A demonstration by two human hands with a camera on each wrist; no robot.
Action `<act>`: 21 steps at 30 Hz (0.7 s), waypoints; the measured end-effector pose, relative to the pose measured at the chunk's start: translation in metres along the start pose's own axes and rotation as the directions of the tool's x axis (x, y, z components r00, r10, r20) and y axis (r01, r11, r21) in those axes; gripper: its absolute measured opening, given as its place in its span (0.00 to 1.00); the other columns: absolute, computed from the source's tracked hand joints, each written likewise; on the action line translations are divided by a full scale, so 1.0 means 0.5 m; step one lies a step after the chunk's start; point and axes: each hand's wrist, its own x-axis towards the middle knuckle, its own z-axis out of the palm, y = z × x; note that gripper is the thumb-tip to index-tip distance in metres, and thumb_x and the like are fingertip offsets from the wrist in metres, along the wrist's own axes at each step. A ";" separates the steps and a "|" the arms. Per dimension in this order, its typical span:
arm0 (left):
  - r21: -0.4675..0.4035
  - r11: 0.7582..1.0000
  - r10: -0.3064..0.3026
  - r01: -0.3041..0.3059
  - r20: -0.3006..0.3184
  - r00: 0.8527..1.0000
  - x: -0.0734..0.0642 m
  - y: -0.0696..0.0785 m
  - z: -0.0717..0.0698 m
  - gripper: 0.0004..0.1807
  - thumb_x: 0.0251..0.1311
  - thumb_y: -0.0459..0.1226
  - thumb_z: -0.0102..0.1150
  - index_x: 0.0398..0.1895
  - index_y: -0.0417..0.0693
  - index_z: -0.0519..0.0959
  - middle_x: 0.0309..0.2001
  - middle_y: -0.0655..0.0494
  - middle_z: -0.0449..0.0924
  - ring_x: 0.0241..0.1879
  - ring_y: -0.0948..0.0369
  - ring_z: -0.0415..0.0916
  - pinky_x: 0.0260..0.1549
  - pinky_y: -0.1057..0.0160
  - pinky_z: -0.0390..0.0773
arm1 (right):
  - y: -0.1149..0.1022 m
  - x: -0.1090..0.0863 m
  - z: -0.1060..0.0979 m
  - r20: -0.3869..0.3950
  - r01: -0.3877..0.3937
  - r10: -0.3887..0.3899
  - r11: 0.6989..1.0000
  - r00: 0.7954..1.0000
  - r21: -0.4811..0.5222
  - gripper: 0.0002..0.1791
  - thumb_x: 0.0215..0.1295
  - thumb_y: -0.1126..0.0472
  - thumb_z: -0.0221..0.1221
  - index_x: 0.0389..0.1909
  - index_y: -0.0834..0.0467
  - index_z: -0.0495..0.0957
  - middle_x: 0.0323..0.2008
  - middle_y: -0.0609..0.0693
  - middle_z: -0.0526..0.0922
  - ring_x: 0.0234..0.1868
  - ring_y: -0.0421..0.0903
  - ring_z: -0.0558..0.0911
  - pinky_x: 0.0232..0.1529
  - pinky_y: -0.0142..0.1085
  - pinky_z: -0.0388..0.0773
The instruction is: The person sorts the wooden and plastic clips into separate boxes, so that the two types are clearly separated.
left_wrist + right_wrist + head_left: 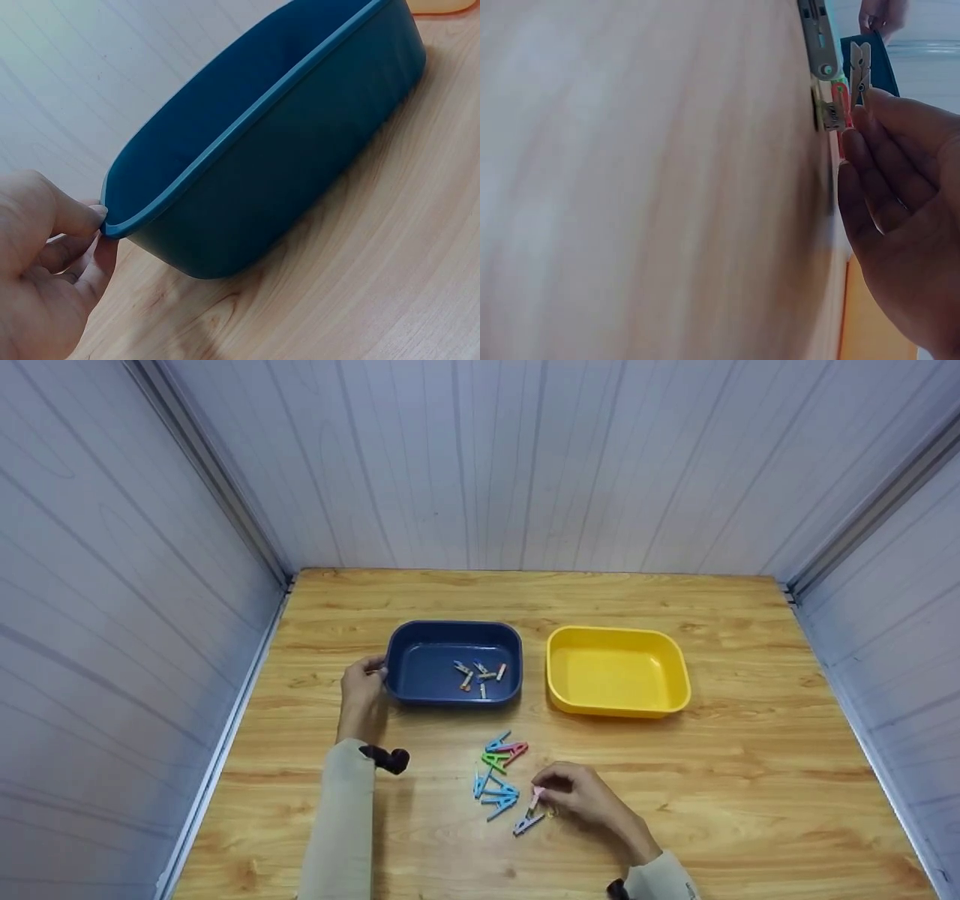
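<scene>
My left hand [361, 690] pinches the left end of the dark blue bin's rim [247, 124] between thumb and fingers. Inside that bin, toward its right side, lie several small wooden clothespins [486, 676]. With thumb and fingertips, my right hand [581, 796] grips a small wooden clothespin [861, 69] with a pink part, low over the table. Just below it lies a greyish-purple plastic clothespin [528, 824]. To its left spreads a loose group of plastic ones: several light blue clothespins [501, 802], a green clothespin [495, 759] and a red clothespin [514, 751].
A yellow bin [615, 710] stands right of the blue one, with a narrow gap between them. Both sit on the wood-grain table [750, 780]. Pale panel walls [495, 465] rise behind the table and along both sides.
</scene>
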 end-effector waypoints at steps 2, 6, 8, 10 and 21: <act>0.011 1.000 0.012 -0.012 -0.005 1.000 0.001 -0.001 0.000 0.17 0.67 0.29 0.47 0.57 0.37 0.75 0.54 0.41 0.76 0.53 0.52 0.72 0.54 0.59 0.71 | -0.003 0.002 -0.002 -0.010 0.011 -0.011 1.000 1.000 0.010 0.11 0.63 0.57 0.62 0.44 0.55 0.83 0.41 0.43 0.84 0.45 0.39 0.80 0.50 0.32 0.75; 0.088 0.994 0.061 -0.059 -0.024 0.998 0.004 -0.003 0.000 0.17 0.67 0.29 0.48 0.57 0.37 0.75 0.54 0.40 0.77 0.54 0.52 0.72 0.56 0.58 0.71 | -0.010 0.009 -0.009 -0.024 0.018 -0.018 1.000 1.000 0.023 0.12 0.63 0.57 0.61 0.45 0.57 0.83 0.42 0.44 0.84 0.44 0.39 0.80 0.48 0.32 0.77; 0.083 0.995 0.057 -0.055 -0.023 0.998 0.005 -0.003 0.000 0.17 0.67 0.29 0.48 0.57 0.36 0.75 0.54 0.40 0.77 0.54 0.51 0.72 0.56 0.58 0.71 | -0.014 0.012 -0.012 -0.030 0.008 -0.007 0.999 1.000 0.036 0.12 0.63 0.57 0.61 0.45 0.56 0.82 0.42 0.45 0.84 0.44 0.39 0.80 0.48 0.33 0.78; 0.082 0.995 0.053 -0.052 -0.019 0.998 0.006 -0.003 0.001 0.17 0.67 0.29 0.48 0.57 0.37 0.75 0.54 0.40 0.77 0.54 0.52 0.72 0.56 0.58 0.71 | -0.018 0.014 -0.016 -0.043 0.018 -0.016 0.998 0.999 0.054 0.12 0.63 0.57 0.61 0.45 0.57 0.82 0.42 0.46 0.84 0.44 0.41 0.81 0.48 0.36 0.79; 0.005 1.000 0.002 -0.002 0.001 1.000 0.001 0.000 0.000 0.17 0.68 0.29 0.46 0.58 0.37 0.75 0.54 0.42 0.76 0.53 0.53 0.72 0.53 0.60 0.72 | -0.041 0.032 -0.039 -0.127 0.079 -0.073 0.996 0.989 0.045 0.12 0.63 0.59 0.61 0.45 0.60 0.82 0.44 0.49 0.84 0.46 0.48 0.81 0.51 0.48 0.78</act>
